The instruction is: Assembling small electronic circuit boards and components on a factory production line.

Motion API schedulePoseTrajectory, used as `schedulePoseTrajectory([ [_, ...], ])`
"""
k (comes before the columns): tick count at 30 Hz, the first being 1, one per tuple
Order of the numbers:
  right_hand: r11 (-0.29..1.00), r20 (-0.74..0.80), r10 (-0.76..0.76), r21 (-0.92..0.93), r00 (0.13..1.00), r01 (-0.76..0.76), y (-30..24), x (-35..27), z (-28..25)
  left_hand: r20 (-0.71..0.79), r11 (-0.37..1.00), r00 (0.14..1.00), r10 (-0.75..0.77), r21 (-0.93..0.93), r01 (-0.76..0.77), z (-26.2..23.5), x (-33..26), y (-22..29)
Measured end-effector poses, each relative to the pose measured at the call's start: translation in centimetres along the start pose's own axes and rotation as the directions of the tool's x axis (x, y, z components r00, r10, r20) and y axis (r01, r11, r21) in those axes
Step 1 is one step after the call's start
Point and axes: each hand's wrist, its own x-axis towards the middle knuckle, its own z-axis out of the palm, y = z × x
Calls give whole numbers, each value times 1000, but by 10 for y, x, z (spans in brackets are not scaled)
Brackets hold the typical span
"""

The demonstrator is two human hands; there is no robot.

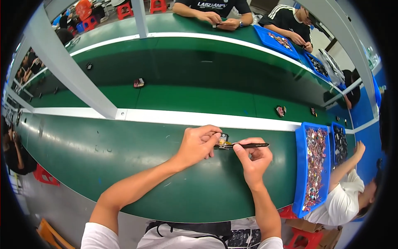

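Observation:
My left hand (200, 143) pinches a small electronic part (224, 138) with a black edge and a yellowish, partly clear inside. It is held just above the green worktable (166, 195). My right hand (253, 159) is closed round black tweezers (256, 145), which lie nearly level. Their tips point left and reach the lower side of the part, close to my left fingers. The fingertips partly hide the part, so its exact kind cannot be made out.
Right of my hands stands a blue bin (301, 166) of small coloured parts; beyond it, another blue bin (333, 143) holds black pieces. Past the white rail (186, 118), a green belt (186, 97) carries scattered parts (139, 83). Co-workers sit opposite and at right.

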Motion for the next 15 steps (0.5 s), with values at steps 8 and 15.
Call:
schedulePoseTrajectory([
  [8,997,12,46,-68,999,-45,8,1,-1,-2,1000,1000,2,-21,-2,0,-1,-4],
  [15,973,31,-25,-228,999,31,13,3,-3,-6,1000,1000,29,3,-29,3,-1,-2],
])
